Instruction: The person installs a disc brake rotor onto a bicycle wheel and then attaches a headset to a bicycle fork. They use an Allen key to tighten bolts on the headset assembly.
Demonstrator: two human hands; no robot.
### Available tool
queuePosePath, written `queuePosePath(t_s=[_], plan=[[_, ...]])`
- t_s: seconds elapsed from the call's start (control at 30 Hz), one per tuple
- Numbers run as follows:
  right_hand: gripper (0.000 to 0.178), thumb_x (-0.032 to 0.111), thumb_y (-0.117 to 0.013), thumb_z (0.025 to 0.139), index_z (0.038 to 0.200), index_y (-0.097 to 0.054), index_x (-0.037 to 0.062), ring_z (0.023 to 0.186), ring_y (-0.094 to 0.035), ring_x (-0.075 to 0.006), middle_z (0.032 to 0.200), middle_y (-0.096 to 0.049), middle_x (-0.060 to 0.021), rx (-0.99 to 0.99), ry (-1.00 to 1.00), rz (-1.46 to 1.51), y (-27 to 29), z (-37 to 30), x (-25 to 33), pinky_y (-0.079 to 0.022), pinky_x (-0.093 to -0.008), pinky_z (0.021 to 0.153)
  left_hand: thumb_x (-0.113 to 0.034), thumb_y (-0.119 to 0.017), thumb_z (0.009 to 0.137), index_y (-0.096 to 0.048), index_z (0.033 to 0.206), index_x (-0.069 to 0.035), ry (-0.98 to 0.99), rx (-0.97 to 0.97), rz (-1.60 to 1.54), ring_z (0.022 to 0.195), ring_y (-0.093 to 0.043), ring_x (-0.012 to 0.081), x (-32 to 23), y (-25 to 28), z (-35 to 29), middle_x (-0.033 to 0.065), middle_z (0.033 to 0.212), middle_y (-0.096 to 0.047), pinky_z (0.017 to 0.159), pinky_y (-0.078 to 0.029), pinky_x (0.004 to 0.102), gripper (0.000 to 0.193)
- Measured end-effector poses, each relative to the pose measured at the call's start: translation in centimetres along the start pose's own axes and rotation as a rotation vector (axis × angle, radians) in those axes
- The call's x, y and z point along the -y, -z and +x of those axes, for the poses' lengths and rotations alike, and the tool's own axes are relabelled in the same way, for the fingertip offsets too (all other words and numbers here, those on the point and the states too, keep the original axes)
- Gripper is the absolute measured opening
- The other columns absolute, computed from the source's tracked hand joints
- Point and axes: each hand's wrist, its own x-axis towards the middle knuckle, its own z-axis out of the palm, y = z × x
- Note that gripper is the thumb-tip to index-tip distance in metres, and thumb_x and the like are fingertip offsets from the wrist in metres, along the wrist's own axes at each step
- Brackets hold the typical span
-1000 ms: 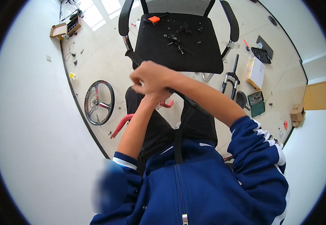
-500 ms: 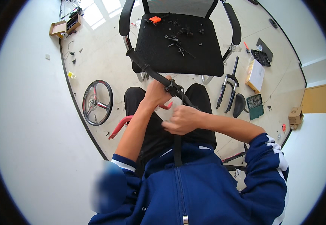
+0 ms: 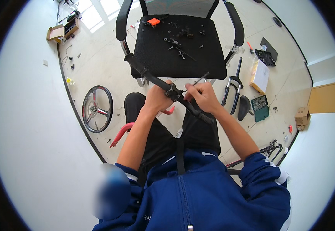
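Note:
A black bicycle handlebar [image 3: 156, 81] slants across above my knees, with rubber grips at both ends and a stem clamp [image 3: 173, 92] at its middle. My left hand [image 3: 158, 101] is closed around the bar and stem just beside the clamp. To the right of the clamp, my right hand [image 3: 201, 96] pinches a thin dark hex key [image 3: 203, 78]. Its long arm sticks up and to the right, and its short end points toward the clamp; whether it sits in a bolt is too small to tell. A red curved piece [image 3: 120, 134] shows behind my left forearm.
Ahead, a black chair [image 3: 179, 63] carries loose bolts, small parts and an orange item [image 3: 154, 22]. A spoked wheel [image 3: 97, 109] is at left. At right are a fork [image 3: 233, 85], a saddle [image 3: 244, 106], a green case [image 3: 260, 113], a box [image 3: 259, 77] and a frame [image 3: 271, 148].
My right hand has moved up from below the handlebar to beside the stem clamp, and the hex key now shows in it. My left hand keeps its hold. The whole view has shifted slightly.

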Motion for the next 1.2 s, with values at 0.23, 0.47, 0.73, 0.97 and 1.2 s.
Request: queuePosePath(t_s=[0.23, 0.47, 0.73, 0.97, 1.2], plan=[[0.043, 0.025, -0.067, 0.089, 0.056, -0.058, -0.0021, 0.044, -0.046, -0.0091, 0.046, -0.049, -0.0061, -0.433, -0.070, 0.101, -1.8, 5.2, -0.7, -0.036, -0.0321, 0.045, -0.011, -0.067, 0.073, -0.054, 0.089, -0.005, 0.004, 0.004, 0.014, 0.081, -0.060, 0.0428, 0.7, -0.5, 0.3, 0.0199, 0.074, -0.059, 0.068, -0.047, 0.0445, 0.021], [0.019, 0.016, -0.065, 0.088, 0.086, -0.055, 0.0003, 0.063, -0.063, -0.0361, 0.071, -0.062, -0.0203, 0.108, 0.315, -0.184, -8.2, 5.0, 6.9, -0.048, -0.0384, 0.058, -0.019, -0.070, 0.076, -0.065, 0.104, -0.008, 0.030, -0.137, -0.672, 0.088, -0.065, 0.0399, 2.6, -2.8, -2.1, 0.0197, 0.088, -0.068, 0.074, -0.052, 0.0456, 0.030], [0.027, 0.023, -0.071, 0.082, 0.064, -0.056, 0.0085, 0.046, -0.058, -0.0226, 0.048, -0.050, -0.0067, 0.319, 0.872, -0.535, -6.6, -3.0, 4.4, -0.043, -0.0346, 0.046, -0.021, -0.066, 0.076, -0.056, 0.084, -0.008, -0.016, -0.046, 0.024, 0.080, -0.064, 0.0434, 0.9, -0.4, -0.4, 0.0181, 0.074, -0.063, 0.065, -0.049, 0.0490, 0.019], [0.036, 0.025, -0.070, 0.087, 0.059, -0.054, 0.0088, 0.041, -0.056, -0.0213, 0.045, -0.051, -0.0068, 0.308, 0.985, -0.674, -6.8, -1.6, 4.8, -0.044, -0.0312, 0.044, -0.015, -0.068, 0.074, -0.056, 0.085, -0.007, 0.027, -0.004, 0.012, 0.077, -0.063, 0.0417, 0.3, 0.0, -0.1, 0.0171, 0.075, -0.062, 0.065, -0.048, 0.0465, 0.018], [0.029, 0.023, -0.063, 0.093, 0.069, -0.059, 0.0059, 0.043, -0.061, -0.0210, 0.049, -0.057, -0.0077, 0.305, 0.868, -0.727, -8.7, -1.4, 5.2, -0.045, -0.0308, 0.042, -0.010, -0.067, 0.076, -0.056, 0.092, -0.009, 0.033, 0.016, 0.049, 0.077, -0.063, 0.0410, 0.5, -0.1, -0.2, 0.0172, 0.074, -0.061, 0.064, -0.047, 0.0467, 0.019]])
